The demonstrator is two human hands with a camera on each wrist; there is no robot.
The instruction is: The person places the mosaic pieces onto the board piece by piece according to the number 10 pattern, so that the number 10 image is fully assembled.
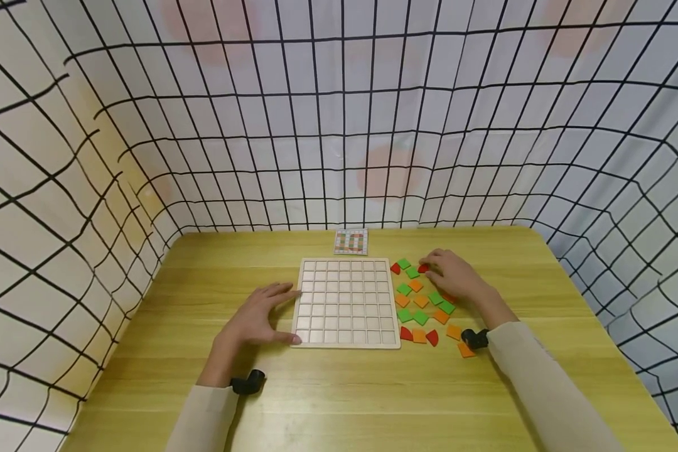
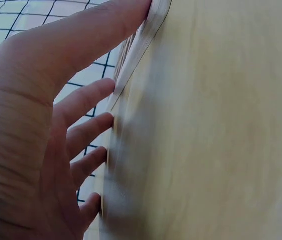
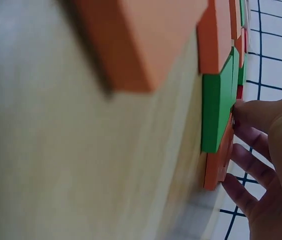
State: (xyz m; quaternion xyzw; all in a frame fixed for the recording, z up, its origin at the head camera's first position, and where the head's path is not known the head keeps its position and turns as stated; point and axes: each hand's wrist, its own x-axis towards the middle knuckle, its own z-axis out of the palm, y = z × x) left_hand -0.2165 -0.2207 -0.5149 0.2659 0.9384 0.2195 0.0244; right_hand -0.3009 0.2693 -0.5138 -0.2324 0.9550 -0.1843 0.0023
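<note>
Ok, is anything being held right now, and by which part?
The right hand seems to pinch a red piece by its edges; the left hand only touches the board.

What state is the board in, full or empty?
Empty. In the head view, the board has a bare grid, and the colored pieces in sight are all off it, to its right.
</note>
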